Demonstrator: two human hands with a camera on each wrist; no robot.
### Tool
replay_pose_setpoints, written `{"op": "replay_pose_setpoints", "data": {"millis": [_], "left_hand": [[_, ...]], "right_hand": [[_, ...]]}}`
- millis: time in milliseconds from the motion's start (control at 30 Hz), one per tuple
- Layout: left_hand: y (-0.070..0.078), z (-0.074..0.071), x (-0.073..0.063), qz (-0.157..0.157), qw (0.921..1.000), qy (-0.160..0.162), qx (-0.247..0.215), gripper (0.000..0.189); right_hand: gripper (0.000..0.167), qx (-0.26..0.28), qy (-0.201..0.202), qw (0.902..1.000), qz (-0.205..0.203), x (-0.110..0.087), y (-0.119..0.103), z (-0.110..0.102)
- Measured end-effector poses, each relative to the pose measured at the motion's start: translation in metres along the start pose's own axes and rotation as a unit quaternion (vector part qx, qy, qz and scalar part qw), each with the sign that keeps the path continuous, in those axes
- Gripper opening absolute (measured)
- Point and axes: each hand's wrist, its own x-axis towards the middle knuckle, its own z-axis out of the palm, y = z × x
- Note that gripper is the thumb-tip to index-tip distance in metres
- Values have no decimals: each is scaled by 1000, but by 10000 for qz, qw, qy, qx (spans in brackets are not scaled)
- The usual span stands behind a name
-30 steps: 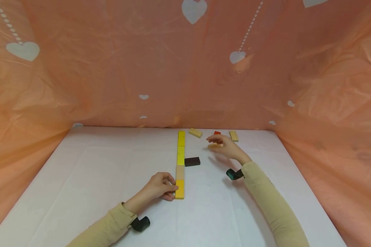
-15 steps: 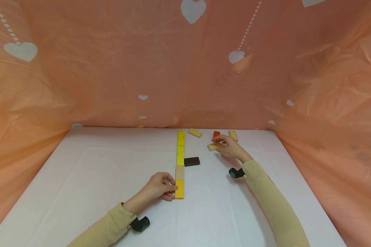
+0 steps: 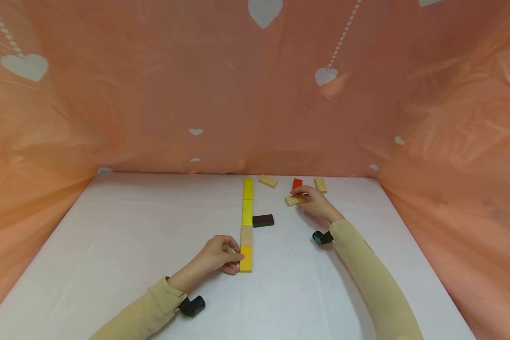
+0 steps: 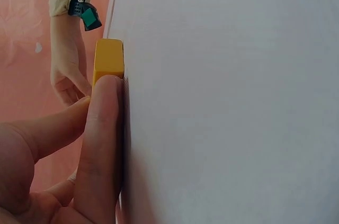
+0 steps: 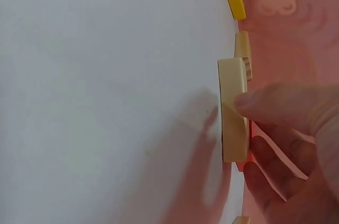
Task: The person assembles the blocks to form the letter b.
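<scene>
Beside the near end of a row of blocks, my left hand [image 3: 216, 255] holds an orange-yellow block [image 3: 246, 264], thumb on its top. In the left wrist view a finger runs along that block [image 4: 109, 54]. A beige block [image 3: 246, 236] and two bright yellow blocks [image 3: 247, 212] continue the row away from me. Further back on the right, my right hand [image 3: 316, 203] pinches the right end of a striped wooden block [image 3: 292, 201]. The right wrist view shows the thumb on this wooden block [image 5: 232, 136], other fingers behind it.
A dark brown block [image 3: 263, 220] lies crosswise against the row's right side. Along the back edge of the white table [image 3: 153, 212] are a pale wooden block [image 3: 267, 181], a red block [image 3: 297, 183] and another striped block [image 3: 320, 184]. Patterned orange cloth [image 3: 174, 94] hangs around the table.
My right hand has drawn back slightly to the right, and its fingers have closed on the striped wooden block. More of the red block shows. My left hand stays at the orange-yellow block.
</scene>
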Motion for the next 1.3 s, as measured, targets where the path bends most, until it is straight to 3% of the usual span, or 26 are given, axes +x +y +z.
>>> {"op": "replay_pose_setpoints", "data": {"millis": [700, 933, 1300], "left_hand": [[0, -1, -1, 78, 9999, -18, -102, 19], [-6, -1, -3, -96, 9999, 50, -92, 18], [-5, -3, -4, -17, 9999, 69, -70, 19]], "right_hand": [[36, -252, 77, 9996, 126, 4, -1, 11], [30, -291, -142, 9992, 217, 1, -1, 17], [33, -373, -252, 9988, 187, 2, -2, 16]]}}
